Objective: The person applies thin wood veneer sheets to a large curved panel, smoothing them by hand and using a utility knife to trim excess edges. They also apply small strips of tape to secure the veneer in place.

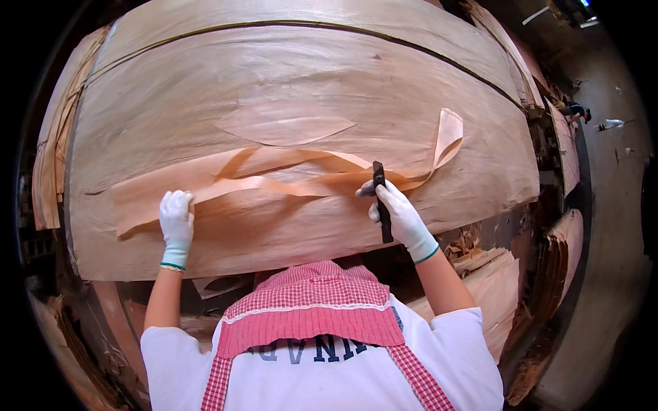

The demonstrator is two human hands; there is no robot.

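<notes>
The thin pale-brown wood veneer sheet [288, 89] lies spread wide across the top of a stack on the bench, right in front of the person. On it, a loose lighter veneer strip [205, 188] curls and loops towards the right. The left hand [177, 218], in a white glove, presses flat on the strip's left end, fingers together and closed on nothing. The right hand [401, 216], also gloved, has its fingers wrapped round a dark slim knife [381, 202] set upright on the strip. It looks like a trimming cut in hand; the next move would call for a steady pull with the strip held taut. Further right, torn veneer scraps [480, 267] pile below the bench edge. No packages, labels or signs show.
</notes>
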